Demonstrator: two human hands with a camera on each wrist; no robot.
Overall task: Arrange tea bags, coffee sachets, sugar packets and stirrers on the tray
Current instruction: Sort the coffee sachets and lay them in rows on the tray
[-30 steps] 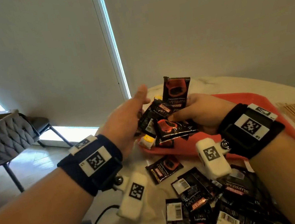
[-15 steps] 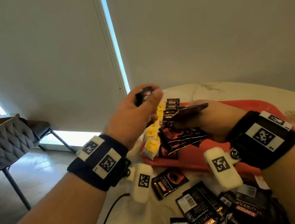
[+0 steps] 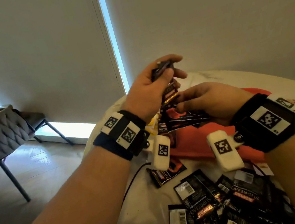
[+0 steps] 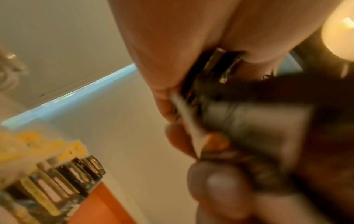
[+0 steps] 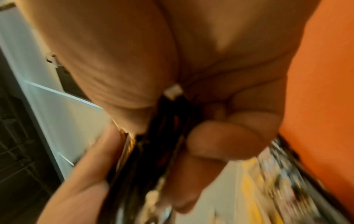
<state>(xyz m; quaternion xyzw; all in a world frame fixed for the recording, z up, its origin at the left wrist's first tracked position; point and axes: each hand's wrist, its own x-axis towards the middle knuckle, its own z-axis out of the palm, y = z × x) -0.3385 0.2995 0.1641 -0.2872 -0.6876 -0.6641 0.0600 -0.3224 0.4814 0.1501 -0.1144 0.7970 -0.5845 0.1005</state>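
Over the orange tray (image 3: 194, 139), whose nine-o'clock edge holds yellow tea bags (image 4: 28, 145), the left hand (image 3: 147, 91) and right hand (image 3: 215, 98) each clutch black coffee sachets (image 3: 181, 118).

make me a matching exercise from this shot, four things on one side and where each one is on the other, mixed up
Things
1. left hand
2. right hand
3. orange tray
4. loose coffee sachets

Places
A. lying scattered on the white table, nearest the camera
B. raised highest, gripping a few dark sachets upright
C. on the table beneath both hands
D. low over the tray, holding a bunch of dark sachets flat

Pairs: 1-B, 2-D, 3-C, 4-A
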